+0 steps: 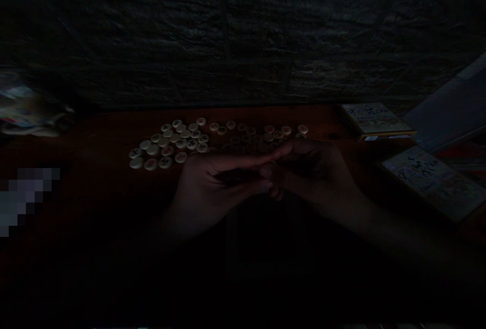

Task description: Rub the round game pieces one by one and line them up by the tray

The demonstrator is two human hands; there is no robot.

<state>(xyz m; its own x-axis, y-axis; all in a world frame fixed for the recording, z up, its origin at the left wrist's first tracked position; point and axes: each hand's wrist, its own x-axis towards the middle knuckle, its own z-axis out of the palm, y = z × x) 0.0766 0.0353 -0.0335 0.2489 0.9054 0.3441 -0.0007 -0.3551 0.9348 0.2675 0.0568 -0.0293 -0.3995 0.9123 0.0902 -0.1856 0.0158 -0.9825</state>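
My left hand (207,182) and my right hand (319,169) meet in front of me, their fingertips and thumbs pressed together. Both hands are closed; whatever may lie between the fingers is hidden in the dark. Just beyond them, round pale Chinese chess pieces (163,142) are spread over the brown wooden tabletop (102,149). Some show red or black characters, and others have a plain face up. The ones behind my right fingers, such as a chess piece (302,129), are partly in shadow or covered by the hands.
Two flat boxes with dark lettering lie to the right: a farther box (374,119) and a nearer box (433,182). A pale, colourful figure-like object (30,106) stands at the left. A dark stone-block wall (250,40) closes off the back. The scene is very dim.
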